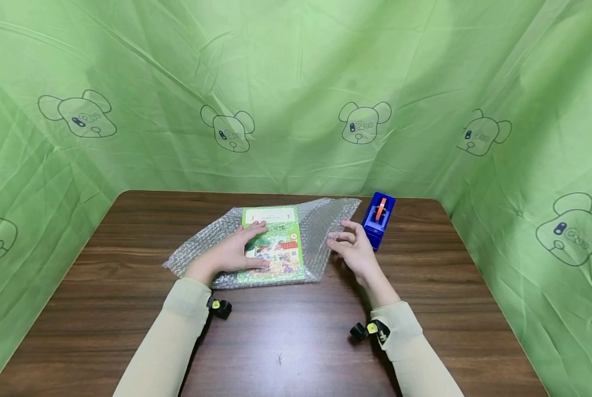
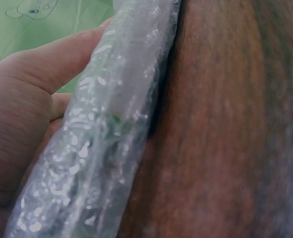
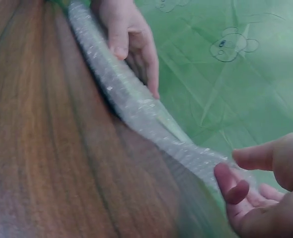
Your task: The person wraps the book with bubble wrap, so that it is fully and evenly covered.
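Observation:
A green picture book (image 1: 276, 248) with a cartoon cover lies on a sheet of clear bubble wrap (image 1: 316, 231); some wrap seems to cover its lower part. My left hand (image 1: 236, 251) rests on the book's left side with fingers and thumb spread. The left wrist view shows the wrap's front edge (image 2: 87, 134) beside that hand. At the wrap's right edge, my right hand (image 1: 353, 251) has its fingers bent and holds the loose flap between thumb and fingers. The right wrist view shows the flap (image 3: 205, 158) reaching these fingers.
A blue tape dispenser (image 1: 378, 220) with an orange roll stands just beyond the right hand. Everything lies on a dark wooden table (image 1: 286, 336). Green cloth (image 1: 296, 66) printed with mouse heads hangs behind the table and along both sides.

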Tool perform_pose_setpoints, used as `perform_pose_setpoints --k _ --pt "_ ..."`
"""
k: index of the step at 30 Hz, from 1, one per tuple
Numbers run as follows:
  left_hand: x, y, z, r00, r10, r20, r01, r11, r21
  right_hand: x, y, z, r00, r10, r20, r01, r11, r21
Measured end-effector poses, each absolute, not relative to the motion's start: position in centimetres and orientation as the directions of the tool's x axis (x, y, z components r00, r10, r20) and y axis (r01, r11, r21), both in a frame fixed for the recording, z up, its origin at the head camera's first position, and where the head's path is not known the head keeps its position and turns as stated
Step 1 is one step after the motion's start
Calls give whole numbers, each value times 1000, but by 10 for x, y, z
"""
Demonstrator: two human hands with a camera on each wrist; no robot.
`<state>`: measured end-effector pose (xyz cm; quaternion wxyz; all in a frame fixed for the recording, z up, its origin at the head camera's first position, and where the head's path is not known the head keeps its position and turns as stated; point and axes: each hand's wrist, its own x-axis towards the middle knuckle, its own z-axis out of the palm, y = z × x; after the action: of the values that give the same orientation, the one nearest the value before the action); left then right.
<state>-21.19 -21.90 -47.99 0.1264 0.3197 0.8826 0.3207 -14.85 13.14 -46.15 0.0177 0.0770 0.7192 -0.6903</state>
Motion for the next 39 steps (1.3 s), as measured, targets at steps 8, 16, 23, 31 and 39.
perform_pose_setpoints --k 8,16,23,31,39 --pt "-212 -219 -480 -762 648 -17 486 588 647 -149 126 -464 -989 129 -65 78 99 -992" --pt "-212 -220 -480 -768 640 -31 471 597 649 -151 111 -460 -996 88 3 12 179 -984" --pt "-213 -220 -483 -768 639 -31 466 592 657 -154 90 -454 -988 70 138 -114 275 -955" --pt "-214 -218 -482 -764 645 -34 470 591 655 -157 73 -452 -987 -19 157 -154 320 -935" --pt "-214 -219 -480 -773 632 -51 452 606 655 -177 67 -460 -956 -241 168 -251 374 -893"
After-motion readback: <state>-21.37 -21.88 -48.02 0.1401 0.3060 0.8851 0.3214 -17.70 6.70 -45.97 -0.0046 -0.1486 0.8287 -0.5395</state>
